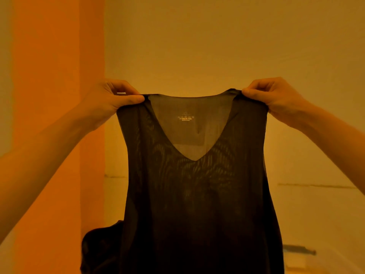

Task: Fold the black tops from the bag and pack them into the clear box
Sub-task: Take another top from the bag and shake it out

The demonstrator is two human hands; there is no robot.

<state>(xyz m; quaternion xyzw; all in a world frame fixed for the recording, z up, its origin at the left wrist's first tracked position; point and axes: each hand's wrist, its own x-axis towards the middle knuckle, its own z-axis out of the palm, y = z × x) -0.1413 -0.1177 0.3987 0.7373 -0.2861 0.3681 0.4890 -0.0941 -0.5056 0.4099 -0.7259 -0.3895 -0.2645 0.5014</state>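
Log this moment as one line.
black top: held up, hanging, unfolded | left hand: pinches left shoulder | right hand: pinches right shoulder

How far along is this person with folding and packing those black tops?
Early, for this piece. Done: one black top is out and spread open. In hand: the left hand and right hand pinch its shoulders, holding it up, hanging unfolded. Left: folding it and packing it. The clear box is not in view, so how many are already packed cannot be told.
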